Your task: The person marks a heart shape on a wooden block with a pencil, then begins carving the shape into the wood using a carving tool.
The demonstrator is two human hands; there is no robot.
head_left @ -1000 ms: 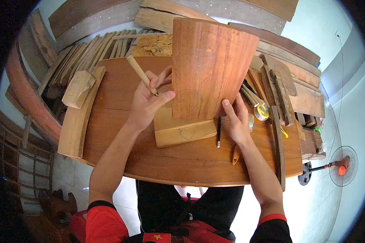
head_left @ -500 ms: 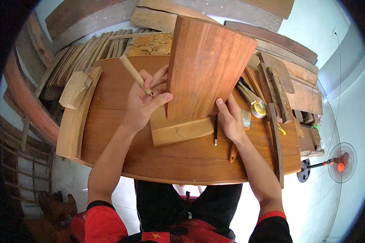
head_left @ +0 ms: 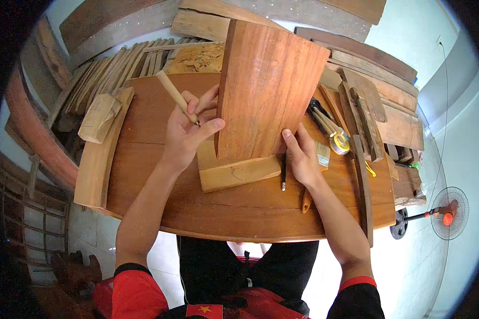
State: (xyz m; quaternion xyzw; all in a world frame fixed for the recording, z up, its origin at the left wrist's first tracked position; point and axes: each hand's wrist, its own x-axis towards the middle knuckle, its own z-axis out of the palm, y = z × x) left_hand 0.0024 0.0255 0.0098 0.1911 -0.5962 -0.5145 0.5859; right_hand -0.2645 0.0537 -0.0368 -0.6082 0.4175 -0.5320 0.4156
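A wide reddish-brown board (head_left: pixel 269 87) stands upright on a pale wooden block (head_left: pixel 238 173) in the middle of the round wooden table (head_left: pixel 239 212). My left hand (head_left: pixel 189 133) presses its thumb against the board's left edge while holding a pale wooden-handled tool (head_left: pixel 174 95), whose handle points up and away. My right hand (head_left: pixel 302 154) grips the board's lower right corner, thumb on its face. A dark pencil (head_left: pixel 283 171) lies on the table just left of my right hand.
A long pale plank (head_left: pixel 98 154) and a wooden mallet (head_left: pixel 98 117) lie at the table's left. A tape roll (head_left: pixel 339 142), brushes and wood strips (head_left: pixel 364 122) crowd the right side. Planks are stacked behind. A floor fan (head_left: pixel 447 212) stands at the right.
The board's top has tilted slightly to the right and the block under it has shifted a little. Both hands kept their hold throughout.
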